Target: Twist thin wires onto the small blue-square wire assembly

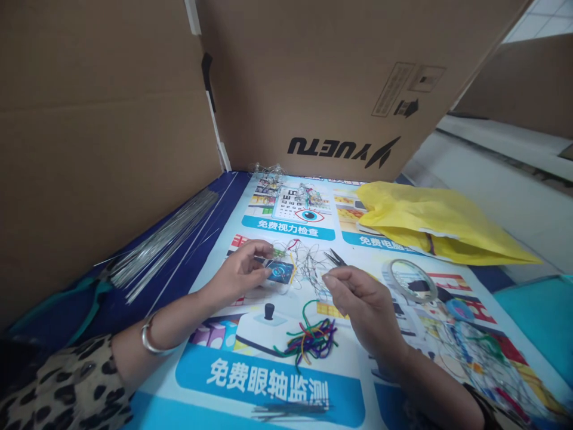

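Observation:
Over the middle of a printed sheet, my left hand is closed, thumb and fingers pinched on a thin wire. My right hand is closed around small dark-tipped pliers, whose jaws point up and left. Between the two hands spreads a loose tangle of thin wire with a bit of red near its top. Below it lies a bunch of short coloured strings, green, purple and orange. The far end of the wire is too fine to follow.
Straight wires and teal-handled pliers lie at the left. On the right are a yellow bag, a tape roll and wire pieces with coloured bits. Cardboard walls rise behind. Dark short wires lie in front.

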`<act>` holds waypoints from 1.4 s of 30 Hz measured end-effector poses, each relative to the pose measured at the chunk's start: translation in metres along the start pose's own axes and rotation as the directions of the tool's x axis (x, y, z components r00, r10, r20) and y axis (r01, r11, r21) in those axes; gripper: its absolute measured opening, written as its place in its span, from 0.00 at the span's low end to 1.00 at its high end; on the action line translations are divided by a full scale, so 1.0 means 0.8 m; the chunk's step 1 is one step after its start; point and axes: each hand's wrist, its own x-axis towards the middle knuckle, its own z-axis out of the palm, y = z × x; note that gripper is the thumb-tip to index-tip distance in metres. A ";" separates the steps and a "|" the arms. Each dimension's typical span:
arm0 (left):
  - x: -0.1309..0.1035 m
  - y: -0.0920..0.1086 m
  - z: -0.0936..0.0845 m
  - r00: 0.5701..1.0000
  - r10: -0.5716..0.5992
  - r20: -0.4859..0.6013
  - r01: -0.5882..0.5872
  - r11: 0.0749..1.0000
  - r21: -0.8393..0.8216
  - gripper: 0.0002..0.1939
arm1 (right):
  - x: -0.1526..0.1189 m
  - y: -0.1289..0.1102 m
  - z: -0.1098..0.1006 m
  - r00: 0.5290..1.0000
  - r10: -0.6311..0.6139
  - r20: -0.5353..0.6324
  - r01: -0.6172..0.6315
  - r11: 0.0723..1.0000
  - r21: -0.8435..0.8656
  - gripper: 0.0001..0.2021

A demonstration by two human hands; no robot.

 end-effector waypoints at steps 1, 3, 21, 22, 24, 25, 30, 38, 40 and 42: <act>0.001 -0.001 0.000 1.000 0.009 -0.014 -0.009 1.000 0.008 0.15 | 0.003 0.000 -0.001 1.000 -0.020 -0.013 0.020 1.000 -0.022 0.11; 0.002 -0.001 0.000 0.998 0.020 -0.052 -0.019 1.000 0.024 0.15 | 0.010 0.002 -0.003 0.996 -0.072 -0.047 0.068 0.994 -0.081 0.10; 0.010 -0.002 0.002 0.983 0.018 -0.181 0.011 0.988 0.157 0.14 | 0.024 0.024 0.004 0.990 -0.130 -0.056 0.121 0.984 -0.131 0.10; 0.009 -0.002 0.002 0.982 0.020 -0.187 0.013 0.986 0.169 0.14 | 0.024 0.025 0.005 0.990 -0.129 -0.049 0.122 0.984 -0.128 0.10; 0.009 -0.003 0.002 0.979 0.024 -0.203 0.015 0.982 0.187 0.14 | 0.023 0.026 0.006 0.991 -0.126 -0.034 0.121 0.985 -0.126 0.10; 0.008 -0.003 0.002 0.977 0.026 -0.210 0.016 0.981 0.194 0.13 | 0.023 0.026 0.007 0.992 -0.124 -0.029 0.119 0.985 -0.126 0.10; 0.006 -0.002 0.003 0.975 0.043 -0.219 0.009 0.972 0.235 0.13 | 0.021 0.028 0.010 0.996 -0.091 -0.003 0.090 0.991 -0.103 0.10; 0.006 -0.005 0.003 0.971 0.122 -0.207 -0.056 0.952 0.302 0.09 | 0.020 0.032 0.011 0.997 -0.063 0.033 0.066 0.994 -0.090 0.10; 0.005 -0.003 0.004 0.970 0.138 -0.201 -0.067 0.943 0.325 0.08 | 0.020 0.033 0.011 0.998 -0.053 0.031 0.056 0.995 -0.089 0.10; 0.004 -0.002 0.004 0.968 0.158 -0.194 -0.081 0.932 0.353 0.08 | 0.020 0.033 0.010 0.999 -0.041 0.031 0.044 0.995 -0.088 0.10</act>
